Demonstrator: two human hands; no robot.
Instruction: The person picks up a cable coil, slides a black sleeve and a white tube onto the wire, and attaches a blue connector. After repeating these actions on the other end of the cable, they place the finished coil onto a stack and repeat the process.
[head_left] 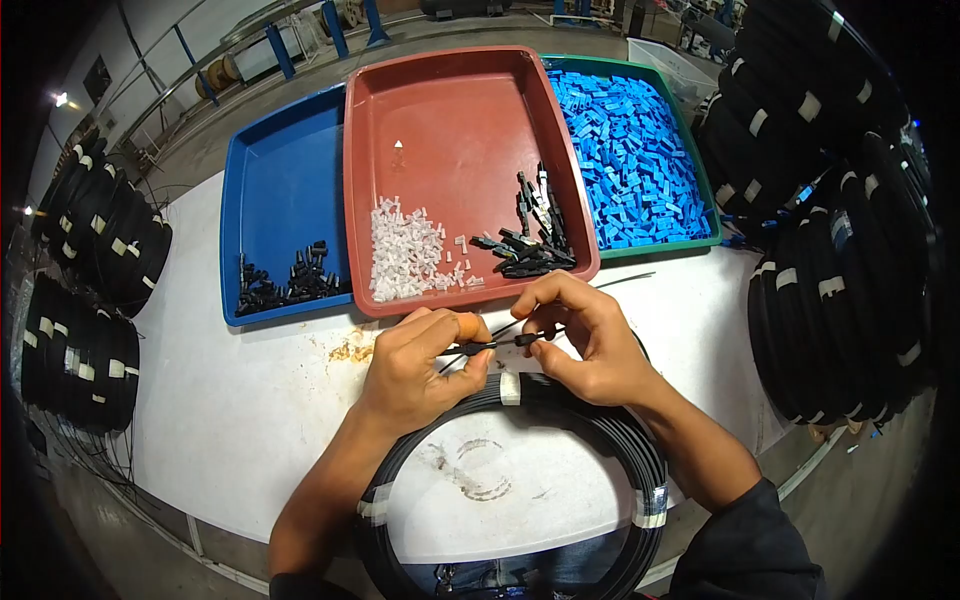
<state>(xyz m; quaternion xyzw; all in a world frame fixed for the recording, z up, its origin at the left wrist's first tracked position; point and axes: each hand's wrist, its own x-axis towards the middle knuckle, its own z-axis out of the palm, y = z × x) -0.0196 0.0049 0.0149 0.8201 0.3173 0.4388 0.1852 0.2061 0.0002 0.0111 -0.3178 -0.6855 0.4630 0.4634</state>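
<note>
My left hand (425,360) is closed, thumb and fingers pinching a slim black connector (468,349) at a cable end. Facing it, my right hand (590,345) pinches a small black sleeve (525,340) between thumb and forefinger. A thin strand runs between the two black parts, and the hands are only a short gap apart. Just below them lies a large coil of black cable (640,450), bound with white tape (511,389), its near side hanging over the table's front edge.
A blue tray (290,170) holds black caps (305,275). The red tray (450,120) contains white pieces (405,250) and black connectors (530,250). Blue clips (640,160) fill a green tray (700,190). Stacked cable coils (840,290) flank the white table (250,400).
</note>
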